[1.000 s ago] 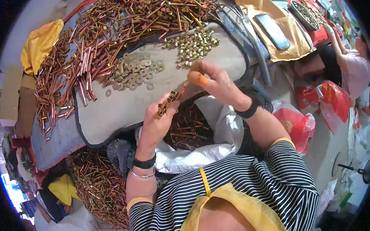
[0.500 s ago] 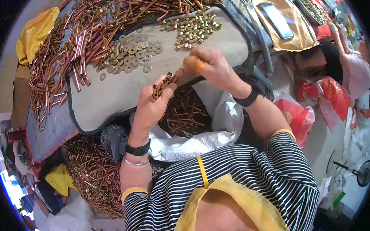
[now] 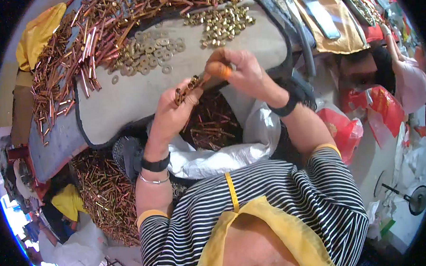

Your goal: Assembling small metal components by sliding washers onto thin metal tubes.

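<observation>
My left hand (image 3: 171, 113) grips a copper-coloured bolt (image 3: 188, 88) with small parts threaded on it, held over a grey mat (image 3: 126, 96). My right hand (image 3: 241, 72), an orange cover on one fingertip, pinches the bolt's upper end. Just beyond my hands lie a heap of flat washers (image 3: 150, 49) and a heap of brass nuts (image 3: 222, 23). A large pile of long copper bolts (image 3: 90, 38) spreads across the far left of the mat. Below my hands an open white sack (image 3: 213, 128) holds more finished bolts.
Another mass of bolts (image 3: 104, 195) lies at lower left beside yellow cloth (image 3: 68, 203). A phone (image 3: 319, 16) rests on a tan cloth at upper right. A second person (image 3: 400, 72) in pink sits at right near red plastic bags (image 3: 364, 117).
Both hands stay together on the bolt, with my right fingers shifting slightly at its tip. The view has tilted a little, moving the heaps upward.
</observation>
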A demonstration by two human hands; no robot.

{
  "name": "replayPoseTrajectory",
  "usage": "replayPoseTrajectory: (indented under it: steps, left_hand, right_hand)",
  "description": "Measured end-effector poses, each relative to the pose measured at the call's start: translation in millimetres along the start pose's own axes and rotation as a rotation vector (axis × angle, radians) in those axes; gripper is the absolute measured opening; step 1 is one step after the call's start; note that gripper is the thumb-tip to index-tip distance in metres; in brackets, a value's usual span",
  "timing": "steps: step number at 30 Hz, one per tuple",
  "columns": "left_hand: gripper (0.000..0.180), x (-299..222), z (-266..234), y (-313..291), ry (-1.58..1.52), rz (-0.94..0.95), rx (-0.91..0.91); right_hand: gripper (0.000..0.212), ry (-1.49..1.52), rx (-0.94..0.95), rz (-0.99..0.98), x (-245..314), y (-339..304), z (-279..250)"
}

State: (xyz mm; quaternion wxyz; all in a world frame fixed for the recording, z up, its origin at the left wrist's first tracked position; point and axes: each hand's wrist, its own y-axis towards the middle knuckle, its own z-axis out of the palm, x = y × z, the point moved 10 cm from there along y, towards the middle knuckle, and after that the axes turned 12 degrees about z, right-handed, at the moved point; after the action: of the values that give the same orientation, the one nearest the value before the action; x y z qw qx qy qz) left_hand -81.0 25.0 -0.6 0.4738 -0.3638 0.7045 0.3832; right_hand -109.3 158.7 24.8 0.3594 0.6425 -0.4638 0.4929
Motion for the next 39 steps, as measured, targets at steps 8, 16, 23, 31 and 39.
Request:
replayPoseTrajectory:
  steps: [8,16,23,31,39]
  left_hand:
    - [0.019,5.3,1.4,-3.9,-0.056,0.005,-0.032]
    - [0.026,-9.6,-20.8,-8.1,-0.221,0.043,-0.194]
    - [0.029,24.5,-64.3,-4.5,-0.655,-0.099,-0.594]
    - [0.034,20.5,-67.2,-5.1,-0.695,-0.043,-0.639]
    - [0.027,21.7,-62.1,-3.6,-0.741,-0.081,-0.571]
  right_hand:
    - [0.025,-0.197,-0.082,-0.057,-2.3,-1.6,-4.6]
    - [0.024,0.263,-0.243,-0.179,13.0,2.1,-40.0]
    - [0.036,-0.358,-0.497,-0.268,61.0,53.0,-87.4]
    - [0.041,-1.079,-0.764,-0.594,120.0,159.6,-132.2]
    - [0.059,-1.181,-0.444,-0.097,45.9,242.2,-122.3]
